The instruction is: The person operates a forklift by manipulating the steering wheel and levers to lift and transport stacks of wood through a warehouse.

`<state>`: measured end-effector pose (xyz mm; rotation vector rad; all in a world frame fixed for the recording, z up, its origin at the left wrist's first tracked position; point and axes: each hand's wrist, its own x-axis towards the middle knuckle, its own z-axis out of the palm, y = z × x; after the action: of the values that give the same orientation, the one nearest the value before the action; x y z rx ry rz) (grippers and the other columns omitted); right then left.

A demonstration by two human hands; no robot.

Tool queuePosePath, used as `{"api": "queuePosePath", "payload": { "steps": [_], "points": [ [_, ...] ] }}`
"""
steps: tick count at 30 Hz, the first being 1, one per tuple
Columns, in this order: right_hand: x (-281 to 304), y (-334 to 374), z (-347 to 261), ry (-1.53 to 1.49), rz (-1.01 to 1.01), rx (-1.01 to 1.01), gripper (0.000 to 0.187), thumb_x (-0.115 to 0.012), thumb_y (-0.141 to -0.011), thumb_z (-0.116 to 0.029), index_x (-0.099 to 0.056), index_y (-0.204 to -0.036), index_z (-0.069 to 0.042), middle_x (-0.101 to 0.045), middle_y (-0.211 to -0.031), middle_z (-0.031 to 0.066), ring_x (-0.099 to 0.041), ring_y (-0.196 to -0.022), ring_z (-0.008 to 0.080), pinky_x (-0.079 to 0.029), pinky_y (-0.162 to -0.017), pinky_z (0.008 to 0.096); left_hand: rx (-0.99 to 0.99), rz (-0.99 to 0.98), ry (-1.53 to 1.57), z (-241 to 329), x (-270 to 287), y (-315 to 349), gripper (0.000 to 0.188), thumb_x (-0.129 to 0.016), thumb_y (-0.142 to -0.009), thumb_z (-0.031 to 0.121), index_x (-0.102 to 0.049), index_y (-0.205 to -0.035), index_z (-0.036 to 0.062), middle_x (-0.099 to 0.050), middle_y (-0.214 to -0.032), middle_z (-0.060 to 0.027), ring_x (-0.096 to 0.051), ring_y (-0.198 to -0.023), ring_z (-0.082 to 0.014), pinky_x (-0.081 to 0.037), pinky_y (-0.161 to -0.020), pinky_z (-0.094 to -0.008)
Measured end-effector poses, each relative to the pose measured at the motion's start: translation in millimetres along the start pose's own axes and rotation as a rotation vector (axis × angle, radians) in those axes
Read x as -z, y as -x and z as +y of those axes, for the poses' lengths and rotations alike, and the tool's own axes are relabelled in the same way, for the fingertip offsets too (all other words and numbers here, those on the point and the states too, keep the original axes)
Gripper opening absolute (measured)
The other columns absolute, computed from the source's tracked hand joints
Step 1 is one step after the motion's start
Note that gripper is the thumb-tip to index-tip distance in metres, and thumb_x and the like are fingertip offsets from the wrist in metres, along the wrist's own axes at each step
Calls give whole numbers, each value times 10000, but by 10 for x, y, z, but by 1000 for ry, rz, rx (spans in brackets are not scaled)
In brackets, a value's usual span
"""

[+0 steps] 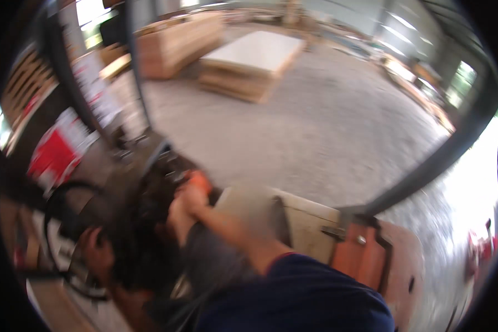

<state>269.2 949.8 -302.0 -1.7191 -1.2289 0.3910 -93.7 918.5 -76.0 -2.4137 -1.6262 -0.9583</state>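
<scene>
My left hand (97,254) is at the lower left, its fingers curled at the black steering wheel (48,224) of a vehicle, partly lost in shadow. My right arm, in a navy sleeve, reaches forward across the picture. My right hand (191,196) is closed beside a blurred orange thing (200,180) at the edge of a dark control panel (169,166). Small shiny parts show on that panel, too smeared to name. What the right fingers hold is hidden.
Dark posts (437,166) frame the cab. A cream and orange body panel (310,221) lies to my right. On the grey floor ahead stand a white-topped stack of boards (254,52) and a long wooden stack (177,44). Red-and-white sacking (58,149) is at the left.
</scene>
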Motion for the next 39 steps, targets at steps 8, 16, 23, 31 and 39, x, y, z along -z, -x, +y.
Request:
{"api": "queuePosePath", "payload": {
  "steps": [8, 16, 23, 31, 39],
  "points": [
    [282, 207, -511, 128, 12, -9, 227, -596, -869, -257, -752, -815, -100, -710, -834, 187, -692, -796, 361, -545, -703, 450, -171, 307, 62, 286, 134, 133, 208, -700, -709, 119, -742, -911, 145, -690, -999, -91, -614, -996, -342, -460, -920, -469],
    [457, 288, -750, 140, -26, -65, 209, -607, -846, -155, -735, -959, -34, -716, -955, 217, -683, -911, 393, -522, -830, 445, -32, 291, 153, 277, 72, 279, 259, -740, -688, 115, -733, -947, 118, -686, -1070, -49, -594, -1080, -293, -488, -923, -438],
    [520, 305, -808, 111, -13, -52, 200, -606, -840, -156, -740, -913, -27, -725, -908, 209, -696, -869, 377, -531, -824, 446, -26, 294, 190, 313, 67, 270, 253, -746, -701, 132, -735, -953, 111, -677, -1079, -29, -586, -1098, -286, -491, -930, -429],
    [344, 157, -362, 124, 73, 20, 156, -623, -836, -151, -727, -851, -36, -727, -857, 170, -693, -814, 348, -531, -786, 437, 14, 291, 219, 345, 16, 254, 226, -728, -713, 118, -725, -939, 112, -657, -1087, -16, -541, -1147, -276, -452, -955, -437],
    [357, 169, -415, 161, 34, 10, 159, -618, -848, -162, -728, -873, -49, -732, -868, 167, -703, -825, 348, -535, -780, 435, 32, 282, 249, 342, 4, 268, 227, -738, -709, 106, -722, -935, 115, -650, -1083, -17, -538, -1147, -280, -439, -957, -448]
  ]
}}
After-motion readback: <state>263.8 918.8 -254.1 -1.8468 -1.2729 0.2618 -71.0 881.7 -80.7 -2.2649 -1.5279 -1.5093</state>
